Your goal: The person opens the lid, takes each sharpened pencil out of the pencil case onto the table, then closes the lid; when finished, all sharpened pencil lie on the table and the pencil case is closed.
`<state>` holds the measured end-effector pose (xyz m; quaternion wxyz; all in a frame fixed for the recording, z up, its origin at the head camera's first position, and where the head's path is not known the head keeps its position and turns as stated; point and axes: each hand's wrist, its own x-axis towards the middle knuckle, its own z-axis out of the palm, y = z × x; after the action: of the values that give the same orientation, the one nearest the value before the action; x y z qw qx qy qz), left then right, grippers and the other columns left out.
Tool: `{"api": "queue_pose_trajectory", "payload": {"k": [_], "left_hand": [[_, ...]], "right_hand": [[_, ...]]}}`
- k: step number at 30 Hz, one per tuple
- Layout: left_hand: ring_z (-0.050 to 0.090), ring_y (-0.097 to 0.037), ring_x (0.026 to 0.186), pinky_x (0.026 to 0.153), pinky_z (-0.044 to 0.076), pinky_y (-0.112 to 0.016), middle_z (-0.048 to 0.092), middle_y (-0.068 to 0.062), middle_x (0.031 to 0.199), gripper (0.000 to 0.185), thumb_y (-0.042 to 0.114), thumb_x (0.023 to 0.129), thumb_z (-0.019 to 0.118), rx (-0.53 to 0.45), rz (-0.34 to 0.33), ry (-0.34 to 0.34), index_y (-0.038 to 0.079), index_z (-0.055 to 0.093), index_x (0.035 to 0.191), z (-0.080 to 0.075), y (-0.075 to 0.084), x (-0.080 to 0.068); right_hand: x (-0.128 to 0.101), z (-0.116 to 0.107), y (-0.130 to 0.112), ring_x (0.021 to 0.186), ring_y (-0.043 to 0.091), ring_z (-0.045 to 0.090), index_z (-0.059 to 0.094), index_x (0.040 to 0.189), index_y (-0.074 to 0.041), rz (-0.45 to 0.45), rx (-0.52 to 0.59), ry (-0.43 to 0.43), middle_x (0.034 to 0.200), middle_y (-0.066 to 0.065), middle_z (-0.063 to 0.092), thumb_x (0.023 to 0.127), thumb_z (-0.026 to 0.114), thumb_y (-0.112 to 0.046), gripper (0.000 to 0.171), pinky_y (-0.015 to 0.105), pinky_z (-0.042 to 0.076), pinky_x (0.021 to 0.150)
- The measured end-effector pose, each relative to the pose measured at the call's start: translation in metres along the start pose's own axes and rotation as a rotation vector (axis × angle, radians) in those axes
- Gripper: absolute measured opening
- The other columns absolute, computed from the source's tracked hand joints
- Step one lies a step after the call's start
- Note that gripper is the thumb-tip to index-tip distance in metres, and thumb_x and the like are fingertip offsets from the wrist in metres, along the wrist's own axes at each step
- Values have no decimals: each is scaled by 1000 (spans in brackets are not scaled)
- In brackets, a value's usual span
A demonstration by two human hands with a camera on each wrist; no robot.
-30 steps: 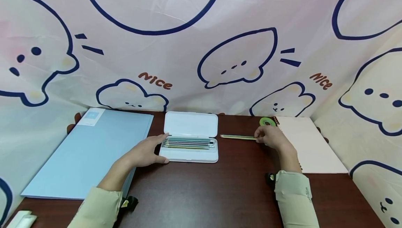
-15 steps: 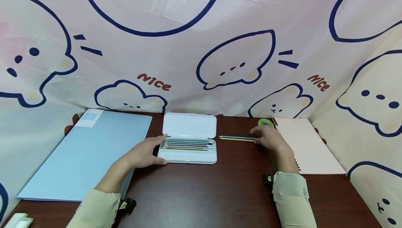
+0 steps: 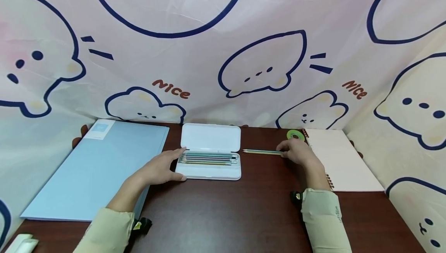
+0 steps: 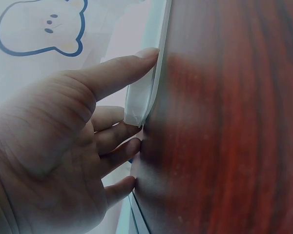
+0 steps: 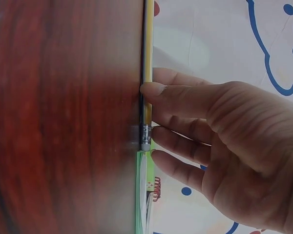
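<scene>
An open white pencil case [image 3: 210,172] lies on the dark wooden table [image 3: 223,214], with several pencils [image 3: 209,159] side by side in its tray. My left hand [image 3: 158,170] holds the case's left end, thumb at the front corner and fingers toward the hinge. To the right of the case, my right hand [image 3: 299,153] pinches pencils [image 3: 259,152] near their eraser ends, points toward the case. In the right wrist view, a yellow pencil [image 5: 148,53] with a metal band and pale eraser shows under the thumb; a darker one lies along it, partly hidden.
A green tape roll [image 3: 294,134] sits behind my right hand, beside a spiral notebook [image 3: 348,160]. On the left lies a large light-blue folder [image 3: 101,168]. White objects [image 3: 23,243] stand at the near left corner. A printed cloth [image 3: 195,59] hangs behind the table.
My right hand has slid slightly left along the pencils. Two pencils looked more apart half a second ago and now look closer together. My left hand stays on the case.
</scene>
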<state>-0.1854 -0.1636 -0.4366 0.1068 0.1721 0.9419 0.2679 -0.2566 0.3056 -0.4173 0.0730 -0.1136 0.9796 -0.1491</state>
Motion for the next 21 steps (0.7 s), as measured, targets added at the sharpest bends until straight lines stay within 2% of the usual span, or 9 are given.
{"api": "queue_pose_trajectory", "payload": {"k": [15,21], "left_hand": [[40,-45,143,111,37,-66,44,-23,156,98,42,81,84,5,3,6,3,35,157,0,1,1],[40,-45,143,111,37,-65,44,-22,156,98,41,81,84,1,9,4,3,35,157,0,0,1]], "right_hand": [[0,2,0,98,25,63,78,108,-15,13,21,-9,111,6,76,94,68,-6,19,50,51,92],[0,0,-2,106,28,65,76,114,-13,7,17,-4,115,9,75,94,70,-9,22,52,51,96]]}}
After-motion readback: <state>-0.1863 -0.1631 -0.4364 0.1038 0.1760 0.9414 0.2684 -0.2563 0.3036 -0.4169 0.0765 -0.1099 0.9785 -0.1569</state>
